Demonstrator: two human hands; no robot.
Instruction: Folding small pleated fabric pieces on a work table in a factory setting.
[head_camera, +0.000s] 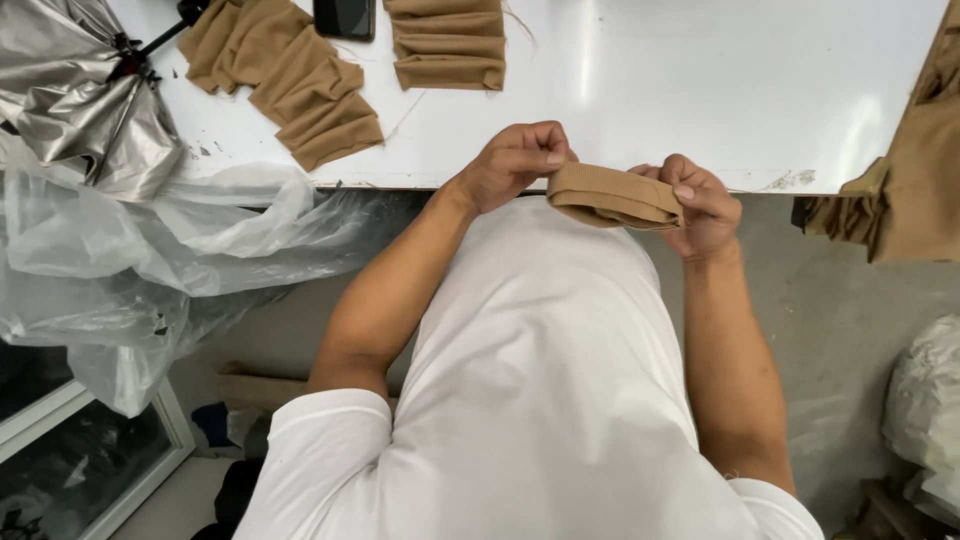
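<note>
Presently both hands hold a folded tan fabric piece (612, 196) at the white counter (700, 90) edge. Its long axis runs left to right: left hand (515, 160) pinches one end, right hand (700, 205) clasps the other.

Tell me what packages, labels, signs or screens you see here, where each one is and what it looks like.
Phone: top edge of the white table, between two piles of tan cloth; flat black rectangle, screen dark.
Plastic sheeting: left of the table, hanging off its edge; clear, crumpled.
Bag: lower right, on the floor; whitish, bulging.
No labels or signs show.
</note>
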